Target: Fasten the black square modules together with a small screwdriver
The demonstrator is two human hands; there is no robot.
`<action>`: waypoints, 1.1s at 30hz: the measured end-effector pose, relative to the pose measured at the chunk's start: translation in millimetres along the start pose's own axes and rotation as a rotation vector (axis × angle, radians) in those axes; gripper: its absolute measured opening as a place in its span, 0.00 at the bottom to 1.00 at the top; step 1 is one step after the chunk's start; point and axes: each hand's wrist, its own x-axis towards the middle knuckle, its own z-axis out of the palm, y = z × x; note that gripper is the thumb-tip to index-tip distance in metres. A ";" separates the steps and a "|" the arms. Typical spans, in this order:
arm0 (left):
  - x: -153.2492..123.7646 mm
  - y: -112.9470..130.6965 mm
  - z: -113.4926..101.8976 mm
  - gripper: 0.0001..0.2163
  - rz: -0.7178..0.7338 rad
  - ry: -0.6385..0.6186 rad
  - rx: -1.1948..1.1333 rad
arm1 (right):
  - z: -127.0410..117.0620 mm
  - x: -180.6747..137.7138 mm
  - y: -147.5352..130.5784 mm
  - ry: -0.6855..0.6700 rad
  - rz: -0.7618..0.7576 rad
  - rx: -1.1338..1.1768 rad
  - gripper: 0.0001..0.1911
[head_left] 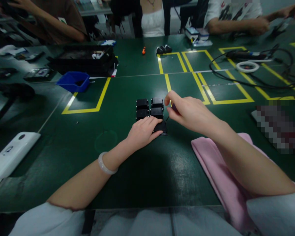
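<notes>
Small black blocks [142, 104] with shiny metal pins or screws along their sides stand in two columns on the green table. My left hand [142, 131] lies over the near end of this group, its thumb and fingers around the nearest right block [160, 127]. My right hand [190, 111] pinches the dark handle of a screwdriver [174, 108]. Its thin shaft slants down to the right side of the nearest block. Whether the tip touches a screw is too small to tell. The left column's near end is hidden under my left fingers.
A pink cloth [211, 157] lies under my right forearm. A white device [13, 154] sits at left. Farther back are a blue bin [73, 82], a black tray [81, 62], an orange item [144, 50] and looped black cable [213, 67]. People sit across the table.
</notes>
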 end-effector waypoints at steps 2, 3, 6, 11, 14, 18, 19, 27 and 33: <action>-0.1 0.1 -0.5 0.17 -0.002 0.000 -0.004 | -0.2 0.2 0.2 0.002 0.000 0.000 0.13; -0.2 0.1 -0.6 0.17 -0.002 0.000 -0.007 | -0.4 0.4 0.4 0.000 -0.001 -0.007 0.13; -0.2 -0.1 -0.2 0.17 0.002 0.009 -0.013 | -0.7 0.5 0.8 -0.007 -0.003 -0.032 0.13; -0.2 -0.4 1.3 0.17 0.003 0.016 0.005 | -1.0 0.1 1.2 -0.008 -0.005 -0.007 0.12; -0.2 -0.5 1.0 0.17 0.007 0.014 -0.001 | -1.1 0.0 1.7 -0.006 -0.011 -0.007 0.12; -0.5 -0.5 0.6 0.17 0.011 0.014 -0.003 | -0.4 0.3 1.7 -0.012 -0.010 -0.037 0.13; -0.6 -0.5 0.6 0.17 0.009 0.016 -0.002 | -0.3 0.3 1.5 -0.011 -0.008 -0.037 0.13; -0.7 -0.5 1.0 0.17 0.011 0.019 -0.005 | -2.1 -0.3 0.8 -0.007 -0.006 -0.018 0.13; -0.2 0.1 0.2 0.16 0.007 0.020 -0.010 | -2.5 -0.7 0.7 -0.022 -0.009 -0.014 0.12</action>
